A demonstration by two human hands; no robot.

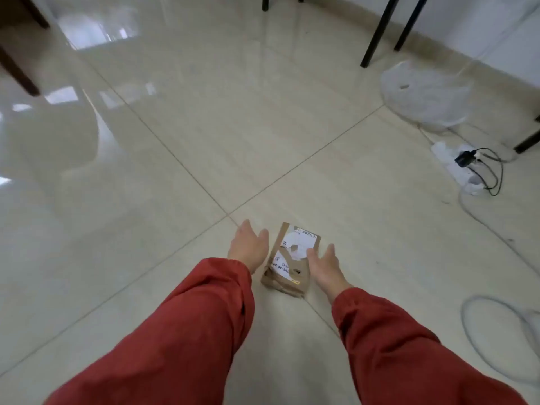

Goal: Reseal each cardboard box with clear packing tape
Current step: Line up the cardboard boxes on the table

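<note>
The cardboard box (290, 258) is lying on the floor (204, 147), and the left hand (248, 247) and right hand (325, 263) are flanking it, fingers straight, gripping nothing. No tape roll is showing, so I'm judging the sealing as barely begun.

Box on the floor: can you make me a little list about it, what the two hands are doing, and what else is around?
box: small cardboard box, lying flat on the floor, torn white label on top
left hand: open, fingers straight, just left of the box
right hand: open, at the box's right edge, thumb over the label
held: nothing
packing tape: none in view
floor: glossy pale tiles
nearby: white power strip with a black plug, far right
</note>
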